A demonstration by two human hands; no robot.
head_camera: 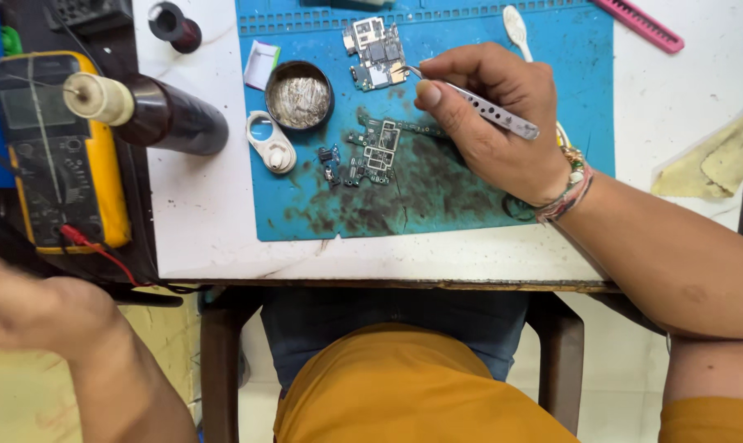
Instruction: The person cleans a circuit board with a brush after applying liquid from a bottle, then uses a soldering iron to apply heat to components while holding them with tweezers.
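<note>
My right hand (494,115) grips metal tweezers (490,109), whose tip touches the edge of a small circuit board (375,53) at the top of the blue work mat (552,49). A second green circuit board (377,148) and small loose parts (330,162) lie on the mat's dirty middle, just left of that hand. My left hand (27,308) is blurred at the lower left, below the table edge, and holds nothing that I can see.
A round tin of metal wool (298,94) and a white plastic part (271,141) sit on the mat's left. A dark bottle (154,115) lies beside a yellow multimeter (59,148) with a red lead. A pink strip (638,25) and yellowish cloth (716,160) lie right.
</note>
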